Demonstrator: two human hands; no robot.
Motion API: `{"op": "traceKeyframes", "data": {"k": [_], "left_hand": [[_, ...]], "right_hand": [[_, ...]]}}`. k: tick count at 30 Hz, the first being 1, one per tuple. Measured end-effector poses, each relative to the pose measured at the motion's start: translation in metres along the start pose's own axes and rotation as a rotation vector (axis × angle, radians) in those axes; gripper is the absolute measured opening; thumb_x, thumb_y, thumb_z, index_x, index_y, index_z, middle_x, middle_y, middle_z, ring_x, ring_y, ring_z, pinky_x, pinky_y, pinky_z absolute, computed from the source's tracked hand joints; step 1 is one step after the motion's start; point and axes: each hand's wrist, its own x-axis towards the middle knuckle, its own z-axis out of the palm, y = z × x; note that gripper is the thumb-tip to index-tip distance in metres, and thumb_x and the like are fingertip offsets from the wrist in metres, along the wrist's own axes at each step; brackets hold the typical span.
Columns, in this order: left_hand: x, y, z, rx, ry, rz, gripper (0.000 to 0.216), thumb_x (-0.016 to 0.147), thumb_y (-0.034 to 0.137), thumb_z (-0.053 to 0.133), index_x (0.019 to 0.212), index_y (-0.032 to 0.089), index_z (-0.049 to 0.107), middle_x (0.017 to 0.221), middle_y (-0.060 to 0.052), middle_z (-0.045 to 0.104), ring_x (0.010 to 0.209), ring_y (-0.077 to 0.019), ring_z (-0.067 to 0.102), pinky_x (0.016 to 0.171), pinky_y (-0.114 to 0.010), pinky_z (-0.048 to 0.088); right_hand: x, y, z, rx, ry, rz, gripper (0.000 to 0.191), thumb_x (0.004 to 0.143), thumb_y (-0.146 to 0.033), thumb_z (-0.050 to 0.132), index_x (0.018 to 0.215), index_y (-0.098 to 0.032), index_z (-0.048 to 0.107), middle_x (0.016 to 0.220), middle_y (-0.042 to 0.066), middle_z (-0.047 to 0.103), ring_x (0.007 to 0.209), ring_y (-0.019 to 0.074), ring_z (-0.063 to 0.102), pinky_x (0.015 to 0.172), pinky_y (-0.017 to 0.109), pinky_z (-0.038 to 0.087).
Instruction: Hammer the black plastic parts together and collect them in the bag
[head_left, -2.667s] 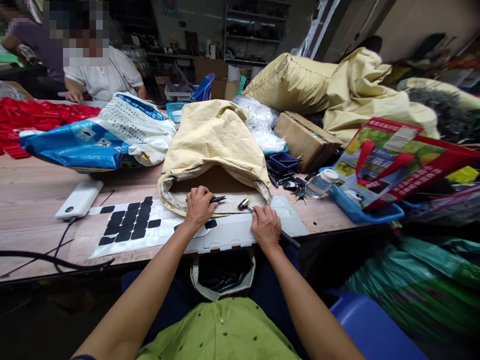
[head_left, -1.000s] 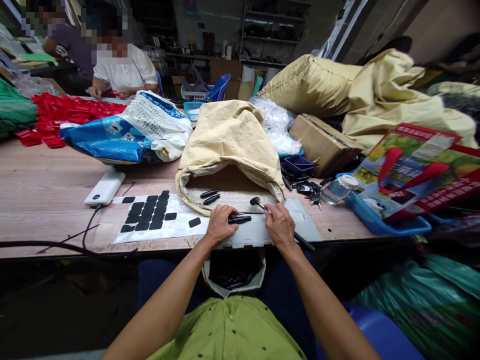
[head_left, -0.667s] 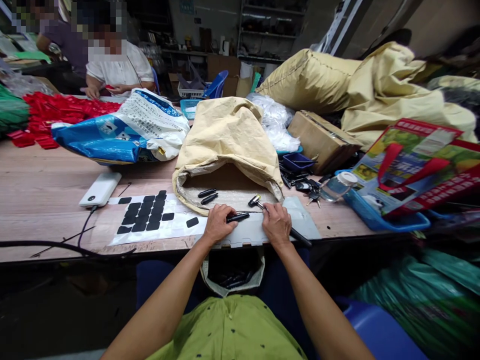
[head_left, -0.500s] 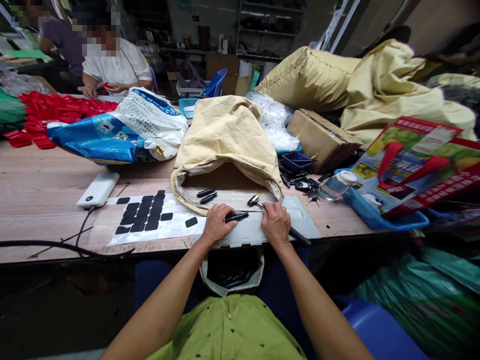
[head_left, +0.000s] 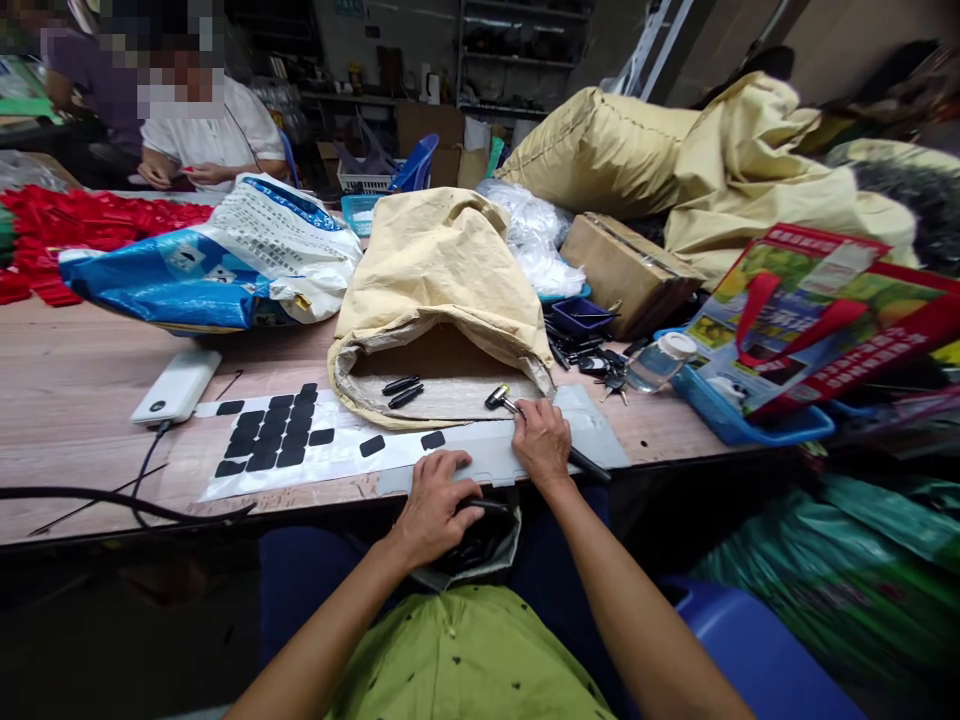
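Note:
My left hand [head_left: 435, 500] is curled over the mouth of a small bag [head_left: 491, 545] in my lap, below the table edge. Its fingers close on a slim black piece [head_left: 486, 506]. Resting on a grey board [head_left: 592, 435] at the table's edge, my right hand [head_left: 541, 440] grips a small hammer [head_left: 496, 398] whose head points left. Two more black pieces [head_left: 401, 390] lie in the open mouth of a tan sack [head_left: 439, 270] just beyond. Left of the board is a white sheet with several black pads [head_left: 270, 440].
A white power bank [head_left: 176, 385] with a black cable lies at the left. Behind it is a blue and white sack [head_left: 217, 260]. Keys, a blue tray and a bottle [head_left: 660, 360] sit at the right, beside a red printed bag [head_left: 810, 310]. Another person sits at the far left.
My left hand has left the grey board and dropped back to the bag in my lap, taking the black piece with it. My right hand and the hammer stay in place.

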Motion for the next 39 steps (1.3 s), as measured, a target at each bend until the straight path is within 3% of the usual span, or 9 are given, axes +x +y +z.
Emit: {"op": "traceKeyframes", "data": {"k": [3,6,11,15,19,26,30,34,39], "left_hand": [[-0.007,0.002,0.001,0.048,0.016,0.036,0.032,0.072,0.033,0.085,0.101,0.028,0.072,0.144,-0.007,0.051,0.133,-0.0345,0.041,0.112,-0.053,0.031],[0.012,-0.012,-0.015,0.078,0.138,-0.011,0.028,0.079,0.035,0.079,0.104,0.026,0.070,0.129,-0.008,0.061,0.122,-0.0306,0.051,0.105,-0.048,0.039],[0.060,-0.056,-0.060,0.353,0.401,-0.320,0.018,0.092,0.034,0.063,0.101,0.020,0.070,0.106,-0.010,0.067,0.104,-0.0308,0.056,0.094,-0.045,0.044],[0.073,-0.083,-0.075,0.518,0.331,-0.463,0.021,0.089,0.034,0.065,0.100,0.018,0.072,0.107,-0.014,0.065,0.110,-0.0369,0.054,0.092,-0.049,0.044],[0.068,-0.082,-0.068,0.493,0.301,-0.455,0.020,0.090,0.035,0.066,0.100,0.020,0.073,0.105,-0.012,0.067,0.110,-0.0369,0.054,0.090,-0.048,0.043],[0.068,-0.041,-0.025,0.150,0.147,-0.099,0.017,0.087,0.035,0.073,0.099,0.022,0.072,0.095,-0.004,0.070,0.095,-0.0249,0.057,0.086,-0.038,0.043],[0.072,-0.040,-0.008,0.084,0.181,-0.126,0.021,0.085,0.036,0.076,0.102,0.024,0.073,0.097,-0.004,0.069,0.097,-0.0247,0.056,0.088,-0.039,0.042],[0.073,-0.048,-0.006,0.017,0.187,-0.129,0.022,0.083,0.036,0.079,0.100,0.023,0.072,0.096,-0.003,0.069,0.095,-0.0232,0.057,0.087,-0.038,0.042],[0.074,-0.048,-0.008,0.026,0.194,-0.132,0.021,0.081,0.035,0.081,0.098,0.024,0.073,0.092,-0.002,0.069,0.094,-0.0234,0.056,0.086,-0.038,0.041]], "right_hand": [[0.000,0.000,0.000,0.002,-0.004,0.001,0.021,0.096,-0.027,0.057,0.114,-0.024,0.067,0.104,0.008,0.061,0.098,0.0244,0.049,0.077,0.034,0.031],[0.000,0.000,0.001,0.003,-0.016,0.007,0.021,0.096,-0.027,0.057,0.114,-0.024,0.066,0.104,0.007,0.061,0.099,0.0241,0.049,0.077,0.033,0.030],[0.000,0.000,0.000,0.004,-0.031,0.016,0.020,0.097,-0.027,0.057,0.115,-0.024,0.066,0.105,0.007,0.061,0.100,0.0234,0.049,0.078,0.033,0.030],[0.000,0.001,0.000,0.005,-0.033,0.014,0.020,0.097,-0.027,0.057,0.115,-0.024,0.066,0.105,0.007,0.061,0.100,0.0237,0.048,0.078,0.033,0.030],[0.000,0.000,-0.001,0.000,-0.032,0.008,0.020,0.097,-0.027,0.056,0.114,-0.024,0.066,0.105,0.008,0.060,0.100,0.0241,0.048,0.078,0.033,0.030],[-0.001,0.000,-0.002,0.009,-0.030,0.015,0.019,0.097,-0.026,0.056,0.113,-0.023,0.067,0.104,0.008,0.061,0.100,0.0242,0.048,0.078,0.033,0.031],[0.000,0.001,0.000,0.017,-0.031,0.012,0.020,0.097,-0.026,0.056,0.114,-0.025,0.068,0.104,0.007,0.062,0.100,0.0238,0.049,0.078,0.033,0.032],[0.003,0.004,-0.002,0.076,-0.033,0.017,0.023,0.097,-0.024,0.055,0.114,-0.024,0.070,0.103,0.008,0.064,0.096,0.0231,0.052,0.080,0.033,0.037],[-0.003,0.001,-0.021,0.340,0.079,0.004,0.030,0.099,-0.023,0.048,0.119,-0.021,0.070,0.102,0.008,0.066,0.099,0.0232,0.059,0.089,0.034,0.046]]}}
